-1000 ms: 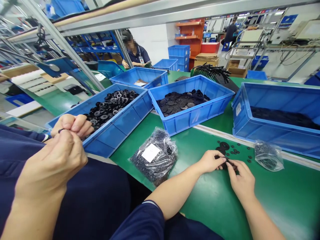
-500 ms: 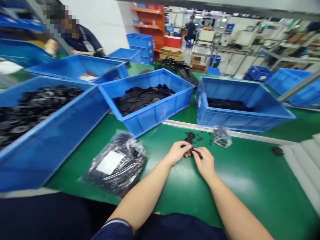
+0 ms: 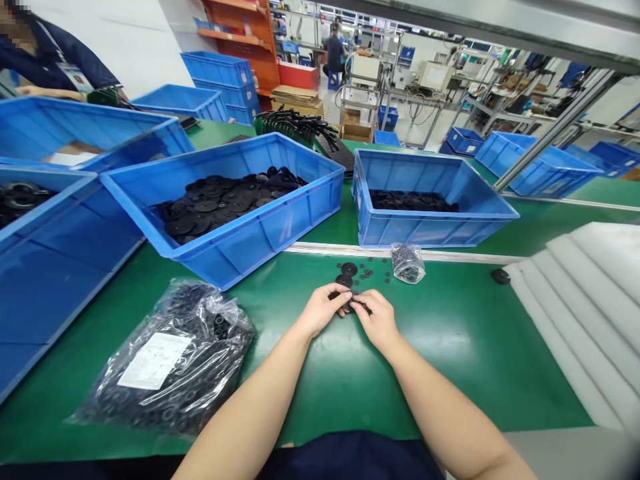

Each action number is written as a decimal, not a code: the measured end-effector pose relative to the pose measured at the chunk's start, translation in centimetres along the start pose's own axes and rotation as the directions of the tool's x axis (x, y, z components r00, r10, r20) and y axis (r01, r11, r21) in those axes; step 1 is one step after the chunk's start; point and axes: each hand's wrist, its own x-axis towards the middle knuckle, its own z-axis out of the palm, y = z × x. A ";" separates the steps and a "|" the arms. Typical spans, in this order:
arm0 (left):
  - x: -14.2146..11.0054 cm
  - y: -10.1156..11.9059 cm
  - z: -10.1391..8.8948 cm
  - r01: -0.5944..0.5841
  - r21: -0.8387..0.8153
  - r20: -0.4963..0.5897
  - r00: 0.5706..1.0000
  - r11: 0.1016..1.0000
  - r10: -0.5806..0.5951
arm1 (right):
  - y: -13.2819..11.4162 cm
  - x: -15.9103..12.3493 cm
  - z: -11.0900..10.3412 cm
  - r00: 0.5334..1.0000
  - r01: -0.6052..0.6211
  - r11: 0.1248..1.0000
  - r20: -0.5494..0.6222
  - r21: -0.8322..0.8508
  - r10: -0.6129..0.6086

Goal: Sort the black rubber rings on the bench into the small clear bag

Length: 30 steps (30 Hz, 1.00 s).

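Observation:
My left hand (image 3: 320,312) and my right hand (image 3: 379,321) meet above the green table, fingers closed around a small black round part (image 3: 349,305). Fingers cover much of that part, so its exact kind is hidden. Just beyond them lie two black discs (image 3: 349,269), one partly behind my left fingers. Several tiny black rings (image 3: 367,273) are scattered beside these discs. A small clear bag of dark rings (image 3: 408,264) rests a little farther right. To the left of my forearm lies a large clear bag of black rings (image 3: 200,380) with a white label (image 3: 156,360).
Blue bins with black discs stand behind the hands: one at centre left (image 3: 265,243), another at right (image 3: 435,228). A third bin (image 3: 55,253) borders the left side. White foam sheets (image 3: 565,313) are stacked at right, near a dark round piece (image 3: 500,276). A co-worker (image 3: 60,60) is at upper left.
The camera view has turned right, so bins and bags appear farther left and more foam shows. Both hands stay together on the black part, with only slight finger movement.

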 end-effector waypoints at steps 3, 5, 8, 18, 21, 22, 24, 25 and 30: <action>-0.1 -0.1 -0.1 -0.007 0.017 0.000 1.000 1.000 0.007 | -0.1 0.0 -0.1 1.000 -0.019 0.999 -0.001 0.030 0.019; 0.2 -0.3 -0.4 -0.023 0.016 -0.055 0.998 1.000 0.024 | 0.1 0.2 -0.3 0.999 -0.039 0.999 -0.014 0.018 0.039; 1.0 -0.6 -1.2 -0.076 0.017 -0.202 0.976 0.997 0.078 | 1.3 0.9 -1.1 0.994 -0.061 0.984 -0.098 -0.168 0.045; 0.7 -0.2 -1.1 -0.140 0.440 -0.464 0.811 0.887 0.358 | 7.2 0.8 -3.2 0.995 -0.082 0.799 -0.092 -0.596 0.033; 0.8 -0.7 -0.8 -0.095 0.798 -0.209 0.882 0.595 0.422 | 7.9 0.8 -2.4 0.998 -0.070 0.805 -0.043 -0.589 0.055; 0.8 -0.9 -0.6 -0.075 0.859 -0.153 0.907 0.506 0.393 | 7.7 0.7 -2.3 0.997 -0.073 0.804 -0.034 -0.590 0.065; 0.8 -1.0 -0.2 -0.045 0.914 -0.100 0.939 0.404 0.330 | 7.2 0.6 -2.3 0.996 -0.082 0.800 -0.032 -0.594 0.078; 0.8 -1.0 0.0 -0.039 0.926 -0.086 0.947 0.374 0.310 | 7.0 0.6 -2.3 0.996 -0.085 0.797 -0.031 -0.598 0.083; 0.6 -0.9 -0.1 -0.088 0.836 -0.134 0.925 0.542 0.357 | 7.0 0.5 -2.7 0.991 -0.129 0.778 -0.051 -0.615 0.123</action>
